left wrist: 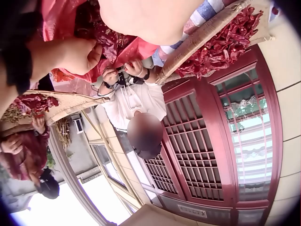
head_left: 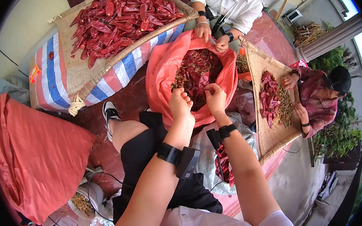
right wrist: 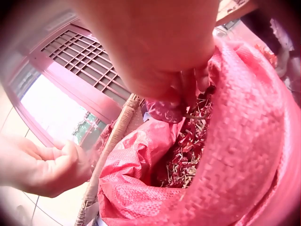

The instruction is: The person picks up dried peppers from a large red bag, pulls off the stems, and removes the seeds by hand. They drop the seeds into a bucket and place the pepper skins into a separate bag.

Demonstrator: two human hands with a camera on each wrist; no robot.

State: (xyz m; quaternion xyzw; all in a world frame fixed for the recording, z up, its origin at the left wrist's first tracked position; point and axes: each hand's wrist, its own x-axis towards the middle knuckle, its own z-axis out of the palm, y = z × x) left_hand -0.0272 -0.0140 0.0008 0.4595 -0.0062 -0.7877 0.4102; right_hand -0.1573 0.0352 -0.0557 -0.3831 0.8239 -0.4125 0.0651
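Note:
My right hand (head_left: 216, 98) pinches a dried red chili (right wrist: 164, 110) over the mouth of a red woven sack (head_left: 158, 78); its thin stem sticks out below the fingers in the right wrist view. Beside it, my left hand (head_left: 181, 104) has its fingers curled, and nothing shows in them. In the right wrist view this left hand (right wrist: 51, 169) is apart from the chili. Dried chilies (head_left: 195, 75) and many loose stems fill the sack under both hands.
A woven tray (head_left: 63, 43) heaped with dried chilies stands at the back left. Across the sack, a person in white (head_left: 228, 7) works with both hands at its rim. Another person (head_left: 320, 102) handles a tray (head_left: 272, 144) of chilies and stems. A red sack (head_left: 35, 154) stands left.

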